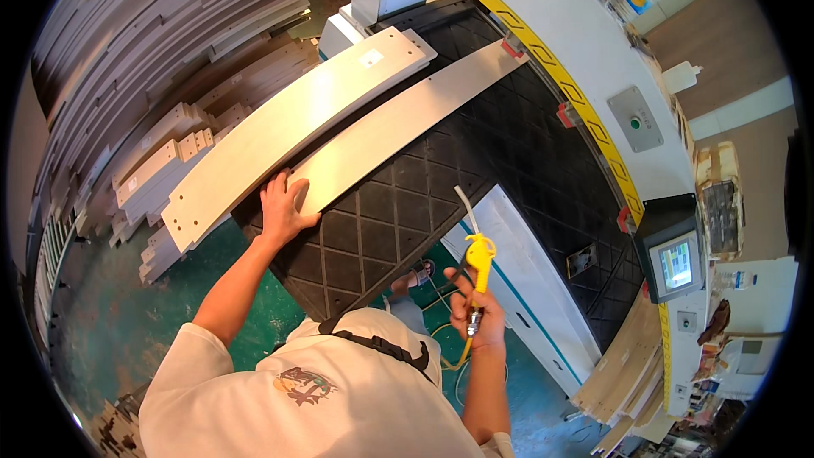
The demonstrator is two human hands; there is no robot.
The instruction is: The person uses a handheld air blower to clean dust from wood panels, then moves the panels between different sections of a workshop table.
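My left hand (283,207) rests flat on the near end of a long pale wooden board (407,119) that lies on the black ribbed machine bed (475,161). A second, wider pale board (288,123) with small drilled holes lies just left of it, its near end overhanging the bed. My right hand (476,312) grips a yellow air blow gun (479,259) with a thin white nozzle pointing up toward the bed, held in front of my chest and apart from the boards.
Stacks of pale wooden boards (161,161) stand on the green floor (110,322) at left. The machine's white frame with a yellow-black warning strip (551,76) curves along the right, carrying a small screen (676,261). A white panel (526,280) leans below the bed.
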